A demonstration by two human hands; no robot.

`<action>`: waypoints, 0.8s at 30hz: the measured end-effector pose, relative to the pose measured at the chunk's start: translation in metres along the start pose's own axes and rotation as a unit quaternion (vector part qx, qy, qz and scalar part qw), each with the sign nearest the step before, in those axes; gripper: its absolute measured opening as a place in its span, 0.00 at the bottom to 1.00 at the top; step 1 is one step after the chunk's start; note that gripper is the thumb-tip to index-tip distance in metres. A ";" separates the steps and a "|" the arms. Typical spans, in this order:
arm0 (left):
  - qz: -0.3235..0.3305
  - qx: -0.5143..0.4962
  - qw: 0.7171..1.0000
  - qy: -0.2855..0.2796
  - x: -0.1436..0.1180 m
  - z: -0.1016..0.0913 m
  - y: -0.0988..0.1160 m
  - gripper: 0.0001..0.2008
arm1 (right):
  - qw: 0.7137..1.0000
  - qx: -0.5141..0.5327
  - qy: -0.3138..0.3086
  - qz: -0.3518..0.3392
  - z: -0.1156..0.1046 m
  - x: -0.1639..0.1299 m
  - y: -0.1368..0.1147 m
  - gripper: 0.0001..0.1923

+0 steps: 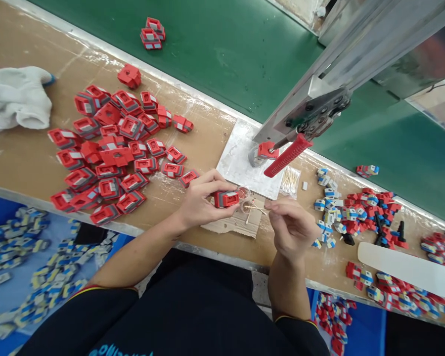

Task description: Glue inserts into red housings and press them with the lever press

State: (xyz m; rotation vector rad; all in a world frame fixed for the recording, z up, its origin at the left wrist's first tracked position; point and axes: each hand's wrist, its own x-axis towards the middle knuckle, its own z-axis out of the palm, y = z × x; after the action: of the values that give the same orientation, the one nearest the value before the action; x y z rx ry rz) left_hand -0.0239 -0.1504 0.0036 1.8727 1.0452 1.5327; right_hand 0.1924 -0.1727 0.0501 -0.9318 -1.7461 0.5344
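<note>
Red plastic housing [226, 198] with a grey band sits pinched in the fingers [222, 185] of the left hand [202, 200], held just above the front part of the desk [29, 163]. The right hand [291, 225] is close beside it, its fingers clenched on a thin wooden stick [255, 208] whose tip points toward a small clear cup [244, 193] next to the housing. Under both lies a scrap of cardboard [237, 225].

Nearer the body, below the desk edge, blue bins hold small grey-and-blue parts [25, 267] on the left and red parts [332, 316] on the right.

Left of the hands, a big heap of like red housings [111, 148] spreads over the desk, with a white cloth glove [17, 96] beyond it. To the right lies a mix of small red, blue and white pieces [352, 212], a few black parts [387, 235] and a white flat paddle [404, 267].

Just behind the hands, a bag of sticks [289, 180] lies beside a white plate [241, 160] that carries a hand press with a red ribbed handle [287, 155]; another red housing [267, 149] sits under the press.

Farthest away runs a green conveyor belt [226, 54], with two housings [153, 33] on it at the left and one small part [368, 170] at the right.
</note>
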 end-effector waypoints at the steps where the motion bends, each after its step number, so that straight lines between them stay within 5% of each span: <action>1: 0.006 -0.003 1.000 -0.002 0.000 0.001 0.000 0.13 | 1.000 0.025 0.014 0.000 0.004 0.001 -0.003 0.13; 15: 0.018 -0.014 1.000 -0.011 -0.002 0.003 0.000 0.15 | 0.999 0.030 -0.038 0.014 0.016 0.005 -0.003 0.10; 24: -0.017 -0.011 1.000 -0.015 -0.002 -0.003 -0.002 0.14 | 0.999 -0.028 -0.024 0.000 -0.014 0.000 0.009 0.13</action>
State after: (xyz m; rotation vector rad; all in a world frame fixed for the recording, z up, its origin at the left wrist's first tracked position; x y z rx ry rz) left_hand -0.0273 -0.1512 0.0011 1.8486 1.0371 1.4871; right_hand 0.2079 -0.1686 0.0486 -0.9646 -1.8124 0.5143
